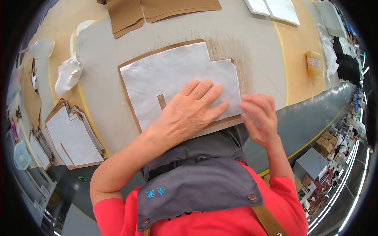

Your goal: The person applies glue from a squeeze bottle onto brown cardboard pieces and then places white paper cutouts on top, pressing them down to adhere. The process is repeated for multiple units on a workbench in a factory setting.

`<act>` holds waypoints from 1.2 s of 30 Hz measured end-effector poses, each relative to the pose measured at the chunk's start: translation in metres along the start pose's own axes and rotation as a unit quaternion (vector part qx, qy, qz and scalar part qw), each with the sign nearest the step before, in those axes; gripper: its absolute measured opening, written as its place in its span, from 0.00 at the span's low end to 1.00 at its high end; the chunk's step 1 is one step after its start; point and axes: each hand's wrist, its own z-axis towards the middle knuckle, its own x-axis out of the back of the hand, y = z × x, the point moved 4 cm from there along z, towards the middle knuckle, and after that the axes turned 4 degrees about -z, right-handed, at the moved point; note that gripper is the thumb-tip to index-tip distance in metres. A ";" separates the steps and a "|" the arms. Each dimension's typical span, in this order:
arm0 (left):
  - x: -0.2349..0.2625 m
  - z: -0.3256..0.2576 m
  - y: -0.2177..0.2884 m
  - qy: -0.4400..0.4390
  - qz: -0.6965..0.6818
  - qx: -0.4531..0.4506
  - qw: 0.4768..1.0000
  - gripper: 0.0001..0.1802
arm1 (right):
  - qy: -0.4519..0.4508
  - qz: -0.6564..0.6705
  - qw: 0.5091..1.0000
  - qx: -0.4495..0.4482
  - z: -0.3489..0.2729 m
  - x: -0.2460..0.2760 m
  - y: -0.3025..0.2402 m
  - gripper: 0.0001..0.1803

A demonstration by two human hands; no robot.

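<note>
Head view: left hand presses flat, fingers spread, on white paper sheet atop brown cardboard panel; right hand, loosely open, hovers at the sheet's right edge.

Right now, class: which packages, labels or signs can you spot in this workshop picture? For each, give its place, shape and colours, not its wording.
Amber pouch: on the table's far right, rectangular, yellow-brown with a white label.
Cardboard boxes: on the floor at right, brown, stacked.
Embroidered mark: on the grey apron's chest, small and blue.
Floor sign: lower left, small green square.
</note>
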 end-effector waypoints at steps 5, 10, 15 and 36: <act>0.000 -0.002 0.007 -0.004 -0.007 -0.009 1.000 0.22 | -0.047 -0.056 0.996 0.059 -0.019 -0.009 -0.003 0.18; 0.030 -0.026 -0.004 0.025 -0.050 0.054 0.997 0.27 | -0.006 -0.014 0.997 0.072 -0.016 -0.006 -0.010 0.19; 0.061 -0.087 -0.015 0.013 -0.002 0.123 0.992 0.30 | -0.071 0.022 0.989 0.130 0.002 -0.027 -0.043 0.23; 0.059 -0.157 0.007 -0.008 0.035 0.118 0.992 0.26 | -0.092 -0.068 0.969 0.217 0.002 -0.036 -0.063 0.29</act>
